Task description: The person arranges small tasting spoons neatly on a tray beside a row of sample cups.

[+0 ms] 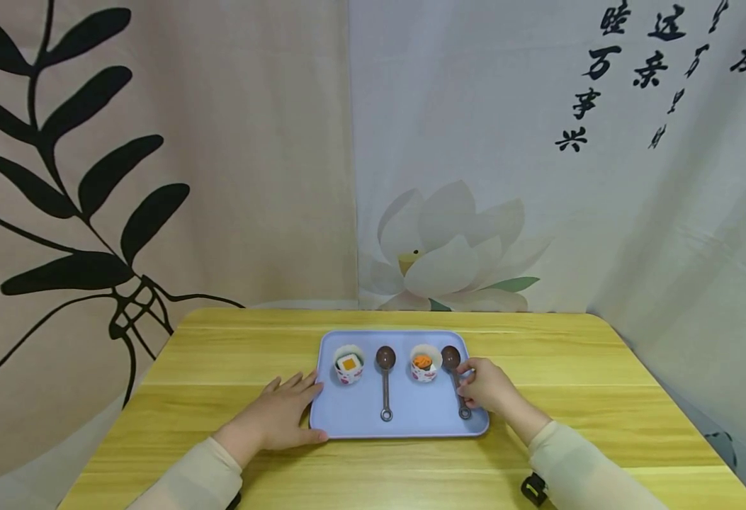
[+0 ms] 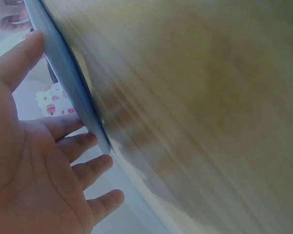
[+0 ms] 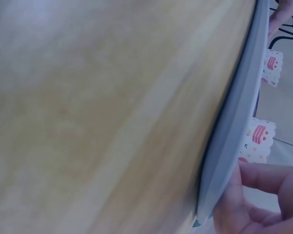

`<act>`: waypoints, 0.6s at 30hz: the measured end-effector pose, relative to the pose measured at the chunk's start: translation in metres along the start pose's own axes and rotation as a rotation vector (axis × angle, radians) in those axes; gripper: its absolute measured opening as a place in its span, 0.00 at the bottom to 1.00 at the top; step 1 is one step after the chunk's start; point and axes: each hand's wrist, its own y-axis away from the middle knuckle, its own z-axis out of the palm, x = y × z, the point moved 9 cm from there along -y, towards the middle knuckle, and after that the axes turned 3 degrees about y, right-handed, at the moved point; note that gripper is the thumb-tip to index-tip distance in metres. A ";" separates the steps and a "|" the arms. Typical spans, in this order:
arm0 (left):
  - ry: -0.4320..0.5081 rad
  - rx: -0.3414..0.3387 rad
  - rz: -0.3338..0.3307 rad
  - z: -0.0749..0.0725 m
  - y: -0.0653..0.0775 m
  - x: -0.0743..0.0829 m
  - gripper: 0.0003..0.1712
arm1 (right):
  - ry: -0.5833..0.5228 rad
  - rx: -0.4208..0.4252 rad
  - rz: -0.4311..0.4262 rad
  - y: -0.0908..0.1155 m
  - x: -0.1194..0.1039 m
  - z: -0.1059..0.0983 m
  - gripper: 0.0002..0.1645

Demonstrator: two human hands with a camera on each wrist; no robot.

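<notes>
A light-blue tray (image 1: 353, 419) holds two patterned paper cups and two brown spoons. The left cup (image 1: 348, 373) contains a white piece with an orange-yellow square on top; the right cup (image 1: 424, 372) contains an orange piece. Between the cups lies one spoon (image 1: 385, 379), bowl away from me. My right hand (image 1: 490, 386) pinches the handle of the other spoon (image 1: 451, 355), at the tray's right side, fingers curled. My left hand (image 1: 280, 414) rests at the tray's left edge, fingers spread and thumb at the near corner. In the left wrist view, its fingertips (image 2: 103, 163) are along the rim.
The yellow wood-grain table (image 1: 239, 354) extends around the tray. Behind it hang curtains, one with a dark leafy plant (image 1: 79, 273), the other with a pale lotus (image 1: 455, 262) and black lettering. A black wrist device (image 1: 534, 489) shows under the right sleeve.
</notes>
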 end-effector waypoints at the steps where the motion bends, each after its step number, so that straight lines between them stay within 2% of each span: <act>1: -0.002 0.000 -0.001 0.000 0.000 0.000 0.54 | 0.008 0.001 -0.003 0.000 0.000 0.000 0.16; 8: 0.007 0.004 0.003 -0.001 0.001 0.000 0.55 | 0.028 0.005 -0.021 -0.002 0.002 0.000 0.16; 18: 0.005 0.004 0.001 -0.001 0.001 0.000 0.54 | -0.005 -0.003 -0.019 -0.003 0.003 -0.002 0.17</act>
